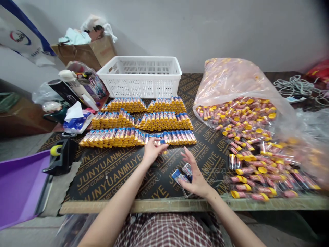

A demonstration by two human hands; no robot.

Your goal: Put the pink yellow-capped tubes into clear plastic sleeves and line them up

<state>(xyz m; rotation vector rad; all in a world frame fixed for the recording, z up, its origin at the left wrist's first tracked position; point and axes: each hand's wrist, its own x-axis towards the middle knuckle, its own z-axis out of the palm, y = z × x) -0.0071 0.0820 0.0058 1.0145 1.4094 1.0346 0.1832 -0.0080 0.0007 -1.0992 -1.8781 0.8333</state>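
Observation:
My left hand (pixel 153 151) is at the front edge of the stacked tubes, its thumb and fingers pinched on a small tube (pixel 162 142) with a blue top, partly hidden by the fingers. Rows of blue-and-yellow tubes (pixel 113 136) lie side by side in several stacked banks, yellow ends toward me. My right hand (pixel 196 180) hovers nearer the table's front edge, fingers spread and thumb apart. Beneath and beside that thumb are a few blue-and-white labelled pieces (pixel 177 175) in clear plastic; the hand partly covers them.
A white plastic basket (pixel 144 85) stands behind the rows. On the right, a large clear bag (pixel 231 75) spills many yellow-capped pink tubes (pixel 252 140) across the table. A tape dispenser (pixel 63 156) and a purple dustpan-like tray (pixel 23 185) are at left. Bottles (pixel 74 84) stand back left.

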